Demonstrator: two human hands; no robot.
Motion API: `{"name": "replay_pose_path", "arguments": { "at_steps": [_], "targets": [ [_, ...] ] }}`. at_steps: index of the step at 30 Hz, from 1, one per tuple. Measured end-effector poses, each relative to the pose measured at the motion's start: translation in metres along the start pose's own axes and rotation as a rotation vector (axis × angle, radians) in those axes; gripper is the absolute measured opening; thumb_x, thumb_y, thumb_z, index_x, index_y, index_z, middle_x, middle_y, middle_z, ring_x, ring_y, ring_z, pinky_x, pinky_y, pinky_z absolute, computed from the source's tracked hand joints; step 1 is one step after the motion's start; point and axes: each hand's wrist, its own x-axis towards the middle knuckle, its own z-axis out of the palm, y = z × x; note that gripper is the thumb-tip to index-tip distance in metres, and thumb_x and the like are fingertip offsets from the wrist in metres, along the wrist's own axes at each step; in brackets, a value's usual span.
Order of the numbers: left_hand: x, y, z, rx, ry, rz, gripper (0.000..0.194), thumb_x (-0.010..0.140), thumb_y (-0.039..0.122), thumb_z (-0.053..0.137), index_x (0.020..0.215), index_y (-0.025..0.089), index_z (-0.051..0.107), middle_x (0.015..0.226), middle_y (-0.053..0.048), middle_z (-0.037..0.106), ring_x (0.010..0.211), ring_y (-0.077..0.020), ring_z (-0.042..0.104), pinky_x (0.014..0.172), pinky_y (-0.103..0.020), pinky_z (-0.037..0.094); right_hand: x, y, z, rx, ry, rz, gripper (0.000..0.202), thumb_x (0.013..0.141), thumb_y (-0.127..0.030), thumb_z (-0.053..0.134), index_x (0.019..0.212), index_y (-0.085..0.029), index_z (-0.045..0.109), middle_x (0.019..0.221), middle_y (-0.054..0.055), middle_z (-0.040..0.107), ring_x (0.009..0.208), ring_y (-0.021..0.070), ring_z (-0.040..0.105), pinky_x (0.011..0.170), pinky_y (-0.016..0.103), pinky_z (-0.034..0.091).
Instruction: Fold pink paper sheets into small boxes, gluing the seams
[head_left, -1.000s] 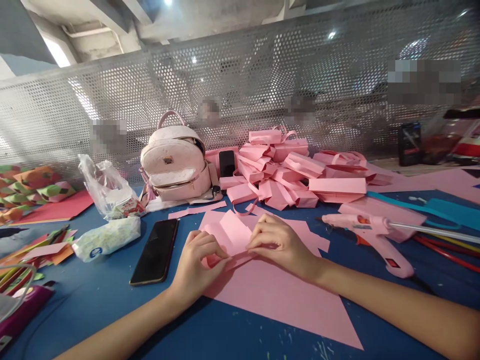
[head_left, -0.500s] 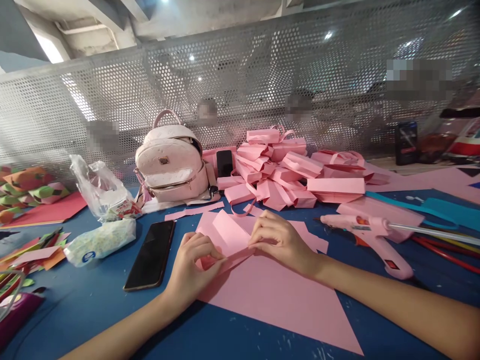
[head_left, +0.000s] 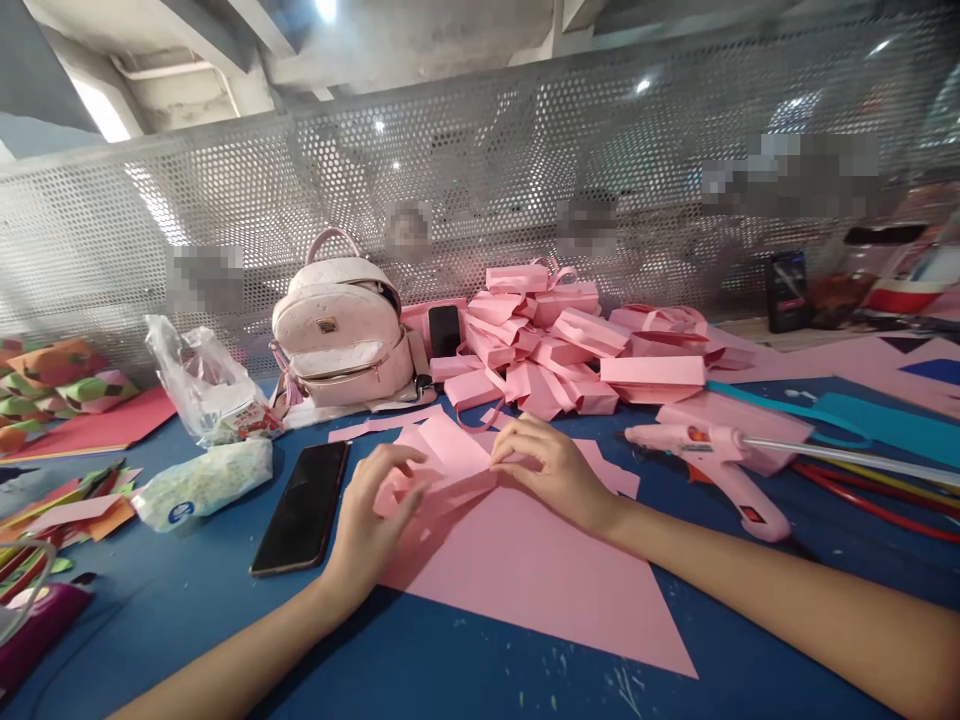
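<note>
A folded piece of pink paper [head_left: 450, 452] is between my hands, above a large flat pink sheet [head_left: 540, 580] on the blue table. My right hand [head_left: 553, 470] pinches the right end of the folded paper between thumb and fingers. At its left end, my left hand [head_left: 379, 515] has thumb and fingers apart, close to the paper; whether a fingertip touches it I cannot tell. A black phone [head_left: 301, 508] lies left of my left hand. To the right of my right hand rests a pink hot glue gun [head_left: 724, 465] with a glue stick in its back.
Behind my hands are a pile of folded pink paper pieces [head_left: 536, 335] and a pale pink backpack [head_left: 337, 335]. A tissue pack [head_left: 202, 485] and a plastic bag [head_left: 199, 380] lie left. Blue cardboard [head_left: 885, 430] lies right. A perforated metal panel [head_left: 480, 180] stands behind.
My left thumb and fingers have spread apart, off their pinch on the folded paper's left end. My right hand keeps its pinch. The view has shifted slightly.
</note>
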Motion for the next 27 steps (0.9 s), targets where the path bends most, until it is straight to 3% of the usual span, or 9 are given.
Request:
{"name": "replay_pose_path", "arguments": {
  "at_steps": [4, 9, 12, 15, 20, 25, 27],
  "targets": [
    [0.004, -0.010, -0.003, -0.082, 0.153, -0.127, 0.016, 0.098, 0.031, 0.045, 0.105, 0.023, 0.057, 0.100, -0.004, 0.061, 0.092, -0.0184, 0.058, 0.082, -0.030, 0.046, 0.000, 0.001, -0.001, -0.031, -0.014, 0.032, 0.013, 0.093, -0.031, 0.063, 0.084, -0.023, 0.067, 0.092, 0.004, 0.067, 0.098, 0.0221, 0.059, 0.086, 0.036, 0.047],
    [0.004, -0.026, 0.003, -0.088, 0.115, -0.219, 0.018, 0.092, 0.024, 0.049, 0.108, 0.023, 0.056, 0.106, -0.005, 0.062, 0.085, -0.0170, 0.060, 0.073, -0.028, 0.049, -0.001, -0.002, 0.000, -0.018, -0.065, -0.004, 0.009, 0.096, -0.023, 0.059, 0.102, -0.024, 0.065, 0.109, 0.005, 0.065, 0.108, 0.0202, 0.057, 0.095, 0.036, 0.047],
    [0.003, -0.027, 0.005, -0.106, 0.104, -0.227, 0.024, 0.090, 0.021, 0.048, 0.113, 0.022, 0.054, 0.117, -0.008, 0.058, 0.099, -0.0192, 0.061, 0.080, -0.031, 0.050, -0.002, -0.002, 0.001, -0.030, -0.118, -0.010, 0.013, 0.095, -0.022, 0.060, 0.106, -0.025, 0.064, 0.120, 0.005, 0.063, 0.116, 0.0208, 0.055, 0.100, 0.038, 0.044],
    [0.002, -0.021, 0.006, -0.158, 0.067, -0.214, 0.028, 0.091, 0.020, 0.047, 0.119, 0.024, 0.050, 0.124, -0.008, 0.055, 0.104, -0.0188, 0.062, 0.085, -0.033, 0.052, -0.002, -0.003, 0.001, -0.007, -0.136, 0.037, 0.006, 0.094, -0.022, 0.060, 0.099, -0.024, 0.064, 0.123, 0.005, 0.061, 0.119, 0.0215, 0.053, 0.101, 0.040, 0.043],
    [0.001, -0.009, 0.007, -0.278, 0.018, -0.084, 0.030, 0.091, 0.017, 0.050, 0.121, 0.025, 0.050, 0.125, -0.008, 0.054, 0.116, -0.0212, 0.057, 0.102, -0.040, 0.046, 0.000, -0.002, 0.002, 0.260, -0.094, 0.258, 0.012, 0.087, -0.031, 0.068, 0.085, -0.023, 0.060, 0.125, 0.005, 0.060, 0.120, 0.0256, 0.053, 0.104, 0.043, 0.039],
    [0.001, 0.000, 0.009, -0.289, 0.000, 0.104, 0.042, 0.091, 0.011, 0.053, 0.131, 0.026, 0.048, 0.131, -0.009, 0.051, 0.130, -0.0246, 0.046, 0.110, -0.044, 0.040, 0.000, 0.000, 0.011, 0.474, -0.018, 0.406, 0.058, 0.079, -0.048, 0.075, 0.126, -0.027, 0.049, 0.136, 0.011, 0.054, 0.127, 0.0296, 0.050, 0.100, 0.044, 0.045],
    [0.004, 0.006, 0.009, -0.318, -0.033, 0.155, 0.048, 0.092, 0.012, 0.053, 0.137, 0.027, 0.043, 0.138, -0.010, 0.046, 0.135, -0.0263, 0.042, 0.109, -0.044, 0.042, -0.001, -0.003, 0.015, 0.575, -0.011, 0.431, 0.063, 0.079, -0.051, 0.074, 0.131, -0.028, 0.047, 0.138, 0.011, 0.054, 0.130, 0.0289, 0.050, 0.101, 0.042, 0.045]
  ]
}}
